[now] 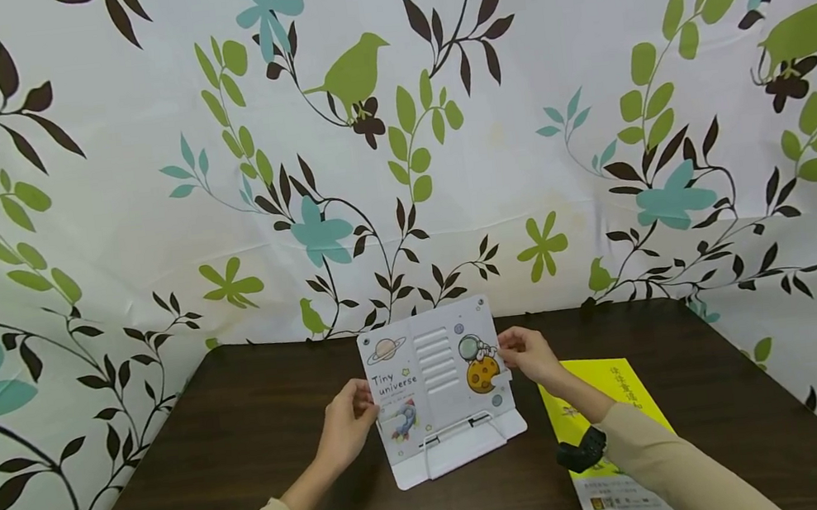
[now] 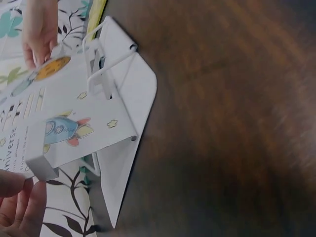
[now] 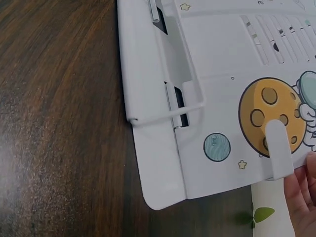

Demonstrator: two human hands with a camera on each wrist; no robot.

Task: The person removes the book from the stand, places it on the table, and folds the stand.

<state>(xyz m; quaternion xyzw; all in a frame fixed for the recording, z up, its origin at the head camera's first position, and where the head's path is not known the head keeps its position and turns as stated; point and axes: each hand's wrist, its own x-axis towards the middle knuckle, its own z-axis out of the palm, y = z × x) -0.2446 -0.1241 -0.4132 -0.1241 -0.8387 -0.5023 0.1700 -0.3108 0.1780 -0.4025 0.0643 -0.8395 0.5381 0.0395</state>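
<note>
A white book stand (image 1: 440, 384), printed with "Tiny universe", a rocket, a planet and an astronaut on an orange moon, leans back on its base over the table. My left hand (image 1: 347, 419) grips the panel's left edge, thumb in front, near a folded side tab (image 2: 42, 165). At the right edge my right hand (image 1: 533, 354) pinches the panel beside the astronaut, close to another white tab (image 3: 279, 148). A white wire page holder (image 3: 195, 74) runs across the lower panel above the base plate (image 3: 155, 173).
A yellow book (image 1: 636, 397) with a white lower band lies to the right, partly under my right forearm. The dark wooden table (image 1: 248, 438) ends at the back against a white cloth (image 1: 517, 152) patterned with leaves and birds.
</note>
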